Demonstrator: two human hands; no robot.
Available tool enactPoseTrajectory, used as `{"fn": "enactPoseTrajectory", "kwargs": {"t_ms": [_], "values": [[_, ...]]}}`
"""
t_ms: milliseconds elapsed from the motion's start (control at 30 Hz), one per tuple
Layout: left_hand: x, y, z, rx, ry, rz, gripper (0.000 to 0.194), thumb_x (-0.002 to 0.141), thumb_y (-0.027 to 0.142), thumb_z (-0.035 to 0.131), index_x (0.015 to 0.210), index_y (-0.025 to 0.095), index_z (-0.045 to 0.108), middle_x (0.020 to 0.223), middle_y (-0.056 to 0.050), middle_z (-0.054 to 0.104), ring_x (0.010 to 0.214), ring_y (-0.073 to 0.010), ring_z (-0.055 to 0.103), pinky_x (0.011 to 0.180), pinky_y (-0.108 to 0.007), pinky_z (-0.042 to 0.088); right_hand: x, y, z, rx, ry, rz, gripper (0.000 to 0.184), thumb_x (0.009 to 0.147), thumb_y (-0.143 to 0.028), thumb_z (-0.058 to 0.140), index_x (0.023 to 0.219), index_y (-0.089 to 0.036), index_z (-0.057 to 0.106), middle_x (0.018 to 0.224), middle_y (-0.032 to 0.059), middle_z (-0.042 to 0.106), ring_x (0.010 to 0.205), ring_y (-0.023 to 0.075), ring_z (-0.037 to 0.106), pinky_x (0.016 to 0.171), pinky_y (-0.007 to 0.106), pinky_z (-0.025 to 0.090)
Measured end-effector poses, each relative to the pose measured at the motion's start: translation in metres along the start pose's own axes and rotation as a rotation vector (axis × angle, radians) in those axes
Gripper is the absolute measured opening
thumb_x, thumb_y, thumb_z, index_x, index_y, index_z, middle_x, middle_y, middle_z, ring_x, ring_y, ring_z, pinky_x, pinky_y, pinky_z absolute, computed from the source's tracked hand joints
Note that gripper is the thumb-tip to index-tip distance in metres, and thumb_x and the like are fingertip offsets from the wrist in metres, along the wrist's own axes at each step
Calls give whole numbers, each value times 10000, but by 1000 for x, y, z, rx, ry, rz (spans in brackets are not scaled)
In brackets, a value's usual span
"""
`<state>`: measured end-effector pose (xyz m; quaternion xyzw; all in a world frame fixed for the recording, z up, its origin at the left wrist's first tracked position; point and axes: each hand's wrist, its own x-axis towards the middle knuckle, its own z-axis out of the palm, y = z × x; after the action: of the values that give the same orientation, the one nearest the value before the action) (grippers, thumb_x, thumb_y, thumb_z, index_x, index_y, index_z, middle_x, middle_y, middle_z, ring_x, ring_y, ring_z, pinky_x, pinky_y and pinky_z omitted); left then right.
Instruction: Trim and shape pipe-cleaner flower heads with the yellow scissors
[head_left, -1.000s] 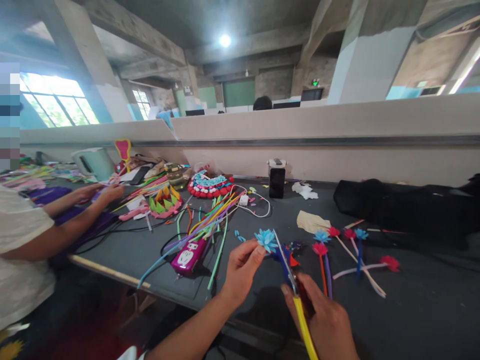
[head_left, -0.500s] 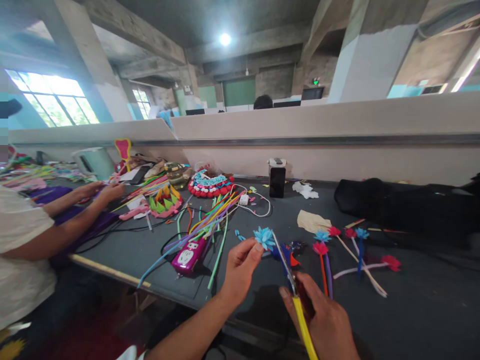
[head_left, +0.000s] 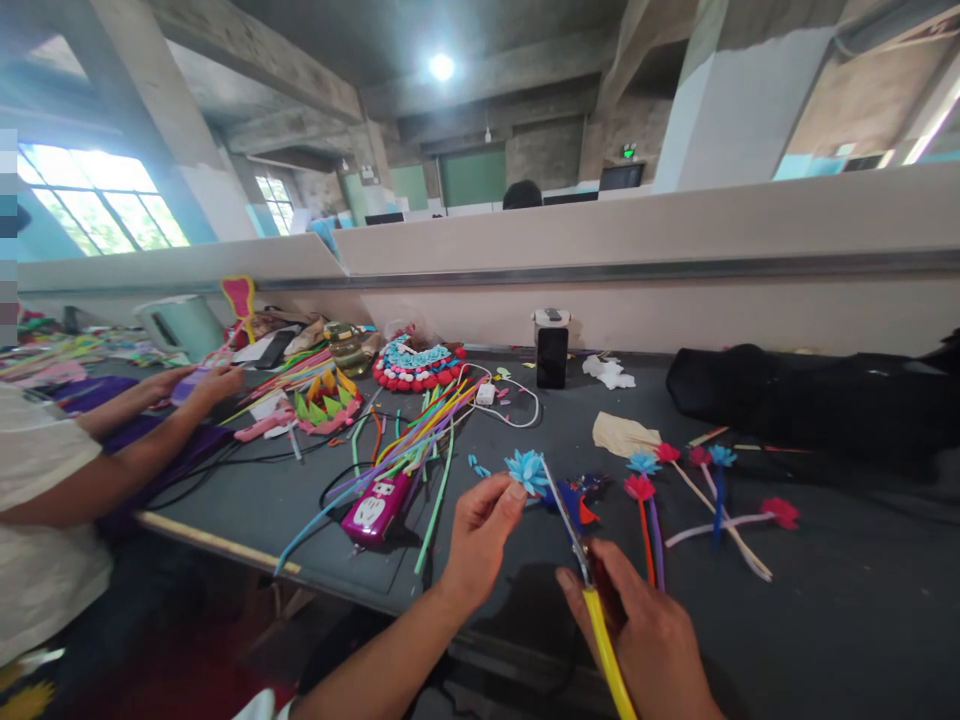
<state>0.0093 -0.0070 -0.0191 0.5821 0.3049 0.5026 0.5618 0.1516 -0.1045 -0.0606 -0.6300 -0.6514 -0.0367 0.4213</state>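
Observation:
A light-blue pipe-cleaner flower (head_left: 526, 471) is pinched between the thumb and fingers of my left hand (head_left: 487, 530). My right hand (head_left: 645, 620) grips scissors (head_left: 609, 650) with a yellow handle, their blades pointing up and away from me. The blade tips are right beside the flower's right edge; whether they touch it I cannot tell. Behind the blades lies a dark-blue and orange piece (head_left: 581, 505), partly hidden. To the right of my right hand rest several stemmed flowers, among them a red one (head_left: 639, 488) and a blue one (head_left: 643, 463).
Left of my hands are a purple case (head_left: 376, 508) and a bundle of coloured pipe cleaners (head_left: 420, 435). A phone (head_left: 552, 358) stands near the partition (head_left: 637, 290). A black bag (head_left: 795, 405) lies at the right. A co-worker's hands (head_left: 202, 385) work at the far left.
My hands, the flower and the scissors hold nearly the same position. The whole view has shifted slightly. A pale purple item now shows at the co-worker's hands.

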Motion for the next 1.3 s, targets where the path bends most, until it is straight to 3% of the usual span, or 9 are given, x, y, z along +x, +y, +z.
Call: {"fn": "enactPoseTrajectory", "kwargs": {"t_ms": [400,1033,1300], "values": [[-1,-2,4,-51,-25,-11,305,877,383,579,674,156,549,593,48,321,562,-87,249,520,-249,200,-1,3,2,18,-21,7,283,949,-458,473,948,-194,576,606,-9,684,424,142,627,478,216,466],[-1,0,5,-5,-7,-29,352,862,408,587,625,152,543,567,44,372,555,-85,290,524,-244,227,-2,0,3,41,-72,48,324,963,-465,426,922,-189,592,569,4,670,423,141,626,474,201,463],[-1,-3,2,-23,-15,-28,318,869,402,582,684,147,629,564,44,363,553,-86,288,528,-244,233,-3,1,3,20,-56,35,299,955,-474,445,928,-204,571,569,-21,659,421,140,630,445,200,436]]}}
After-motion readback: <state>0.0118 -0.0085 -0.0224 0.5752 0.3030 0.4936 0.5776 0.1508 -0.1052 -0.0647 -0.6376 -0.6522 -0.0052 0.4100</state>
